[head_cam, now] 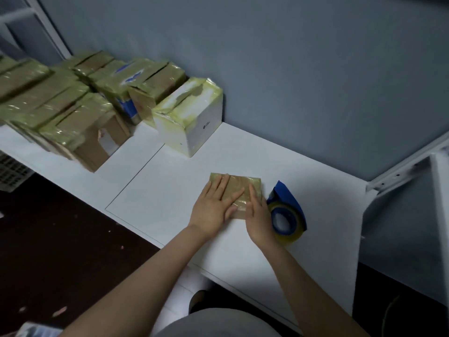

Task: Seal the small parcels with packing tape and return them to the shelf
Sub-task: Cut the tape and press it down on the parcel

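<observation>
A small flat brown parcel (239,188) wrapped in shiny tape lies on the white shelf board (170,181). My left hand (213,205) lies flat on the parcel's left half, fingers straight and spread. At the parcel's right edge my right hand (258,220) has its fingers extended along the near right corner. A blue tape dispenser (288,215) with a roll of clear yellowish tape stands on the board just right of my right hand, apart from the parcel.
Several taped brown parcels (60,105) are stacked at the back left of the board. A white taped box (192,117) stands against the grey wall (291,69). A white metal shelf post (439,215) rises at the right. Dark floor (48,227) lies below on the left.
</observation>
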